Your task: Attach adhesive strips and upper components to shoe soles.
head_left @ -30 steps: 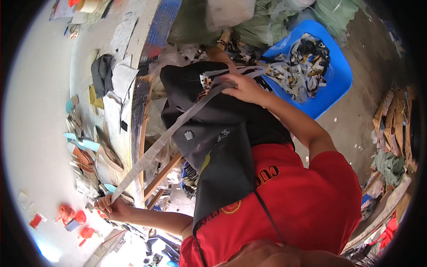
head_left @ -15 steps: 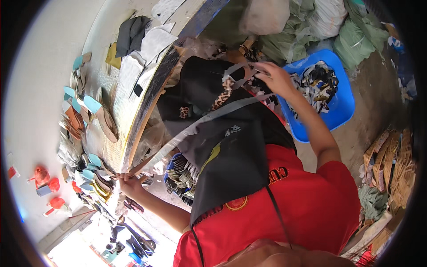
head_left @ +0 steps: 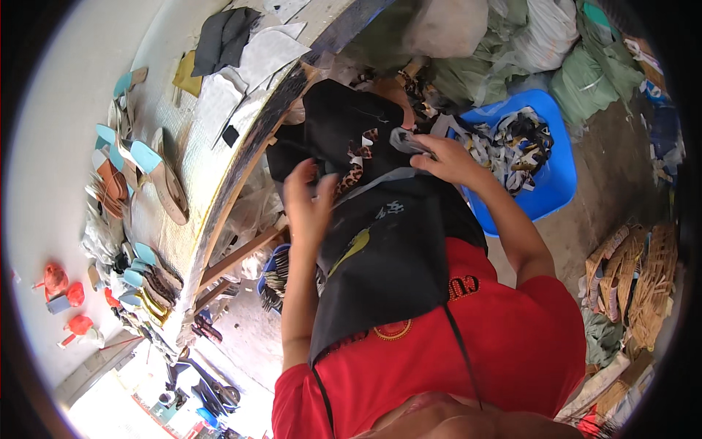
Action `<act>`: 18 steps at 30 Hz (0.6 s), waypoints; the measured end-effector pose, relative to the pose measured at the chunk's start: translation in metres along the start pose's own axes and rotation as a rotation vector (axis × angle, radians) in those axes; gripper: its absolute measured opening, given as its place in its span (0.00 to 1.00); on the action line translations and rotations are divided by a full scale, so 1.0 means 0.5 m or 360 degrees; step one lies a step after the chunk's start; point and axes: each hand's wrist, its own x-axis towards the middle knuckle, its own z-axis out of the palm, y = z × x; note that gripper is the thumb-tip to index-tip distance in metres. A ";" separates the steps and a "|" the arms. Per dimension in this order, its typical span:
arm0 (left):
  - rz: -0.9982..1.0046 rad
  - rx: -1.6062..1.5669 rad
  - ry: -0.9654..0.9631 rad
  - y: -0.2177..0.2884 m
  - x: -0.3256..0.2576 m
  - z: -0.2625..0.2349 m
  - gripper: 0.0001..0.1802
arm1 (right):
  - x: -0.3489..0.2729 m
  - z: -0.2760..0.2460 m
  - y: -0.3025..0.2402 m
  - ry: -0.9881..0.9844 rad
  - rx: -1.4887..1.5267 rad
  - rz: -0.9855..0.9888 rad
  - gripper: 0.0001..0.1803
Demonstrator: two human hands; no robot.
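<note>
Across my lap lies a black apron [head_left: 380,241]. My right hand [head_left: 446,162] is closed on a crumpled grey translucent strip [head_left: 404,140] above the far part of the apron. A pale grey band [head_left: 387,178] lies over the apron below that hand; whether it is the same strip I cannot tell. My left hand [head_left: 307,201] is raised over the left side of my lap, fingers apart and a little blurred, with nothing visible in it. Leopard-print pieces [head_left: 351,175] rest on the apron between my hands, partly hidden by my left fingers.
Right of my lap stands a blue bin [head_left: 563,183] of fabric scraps. A worktable [head_left: 197,154] on the left bears shoe parts with light-blue tips [head_left: 150,157] and grey and white sheets [head_left: 267,58]. Green sacks [head_left: 585,84] stand at the back; bundled tan pieces [head_left: 651,278] lie far right.
My left hand has let go of the long strip's end by the table edge and moved right over my lap. The stretched strip has dropped and gathered at my right hand, which moved slightly nearer.
</note>
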 end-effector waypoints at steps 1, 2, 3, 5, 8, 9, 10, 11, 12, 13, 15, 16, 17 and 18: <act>0.0064 0.0127 -0.0158 0.023 0.009 0.028 0.23 | -0.002 -0.018 -0.015 -0.0058 -0.0029 -0.0136 0.33; 0.0138 0.0246 -0.0327 0.036 0.017 0.051 0.22 | -0.010 -0.028 -0.022 -0.0059 -0.0032 -0.0141 0.33; 0.0140 0.0247 -0.0324 0.043 0.020 0.068 0.22 | -0.019 -0.033 -0.026 -0.0132 -0.0079 -0.0100 0.32; 0.0115 0.0710 -0.0344 0.050 0.026 0.092 0.18 | -0.018 -0.069 -0.065 -0.0501 -0.0272 0.0212 0.23; -0.0364 -0.0454 -0.0435 -0.004 0.054 0.066 0.14 | -0.034 -0.081 -0.029 -0.0353 -0.0214 0.0141 0.21; -0.0725 -0.1180 -0.0361 0.005 0.064 0.033 0.11 | -0.033 -0.103 -0.046 -0.0314 0.0079 0.0211 0.18; -0.0869 -0.1655 -0.0307 -0.033 0.068 -0.012 0.09 | -0.035 -0.123 -0.038 -0.0352 0.0202 0.0329 0.17; -0.0755 -0.2460 -0.0226 -0.044 0.073 -0.062 0.08 | -0.040 -0.145 -0.015 -0.0393 0.0323 0.0448 0.17; -0.0781 -0.2637 -0.0074 -0.044 0.075 -0.133 0.08 | -0.047 -0.154 0.033 -0.0276 0.0326 0.0474 0.17; -0.0771 -0.2982 0.0157 -0.053 0.069 -0.209 0.07 | -0.051 -0.171 0.078 -0.0153 0.0322 0.0458 0.18; -0.0339 -0.3200 0.0212 -0.122 0.032 -0.375 0.05 | -0.055 -0.217 0.177 -0.0040 0.0540 0.0855 0.11; -0.0263 -0.2993 0.0449 -0.152 0.005 -0.457 0.05 | -0.058 -0.242 0.245 0.0226 0.0677 0.0915 0.10; -0.0172 -0.2758 0.0600 -0.186 -0.027 -0.532 0.07 | -0.064 -0.266 0.348 0.0493 0.0821 0.0970 0.10; -0.0089 -0.2525 0.0727 -0.213 -0.050 -0.598 0.09 | -0.087 -0.296 0.502 0.0832 0.1103 0.1047 0.07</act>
